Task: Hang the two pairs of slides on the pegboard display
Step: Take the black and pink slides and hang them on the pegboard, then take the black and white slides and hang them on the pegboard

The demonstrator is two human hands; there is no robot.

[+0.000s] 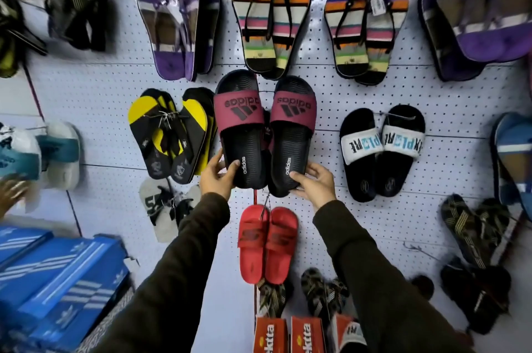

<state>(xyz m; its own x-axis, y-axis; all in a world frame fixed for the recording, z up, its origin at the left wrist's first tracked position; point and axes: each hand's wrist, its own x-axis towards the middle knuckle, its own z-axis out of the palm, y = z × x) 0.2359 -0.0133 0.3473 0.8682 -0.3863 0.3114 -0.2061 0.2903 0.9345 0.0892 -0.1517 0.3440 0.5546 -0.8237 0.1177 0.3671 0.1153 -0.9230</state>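
A pair of black slides with maroon Adidas straps hangs toes-up against the white pegboard (374, 99) in the middle of the view. My left hand (217, 175) grips the heel of the left slide (241, 133). My right hand (315, 181) grips the heel of the right slide (290, 136). Another dark slide seems to sit behind them in the gap, mostly hidden. Whether the pair rests on a peg cannot be seen. Below hangs a red pair of slides (266, 243), and to the right a black pair with white lettered straps (380, 151).
Many other sandals hang around: yellow-black flip-flops (172, 133) at left, striped pairs (270, 21) above, purple pairs (178, 24). Blue shoe boxes (57, 280) stack at lower left, orange boxes (288, 335) at the bottom. Another person's hand (11, 191) shows at far left.
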